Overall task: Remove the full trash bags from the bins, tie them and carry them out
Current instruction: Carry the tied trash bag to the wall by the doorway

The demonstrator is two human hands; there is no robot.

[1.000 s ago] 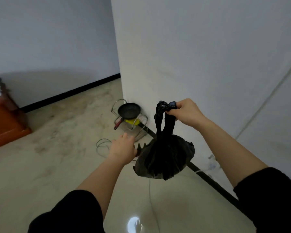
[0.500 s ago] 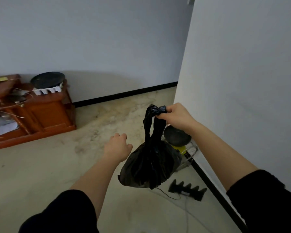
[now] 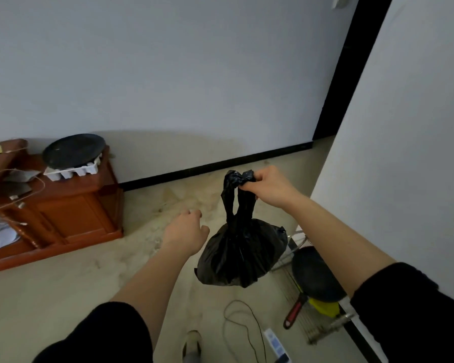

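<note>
Bag top — half inside right hand

Right hand grips knotted handles of black trash bag, which hangs clear of floor. Left hand empty, fingers relaxed, just beside bag. Frying pan on wire rack at wall

A wooden cabinet stands left, a frying pan on a wire rack right.
</note>
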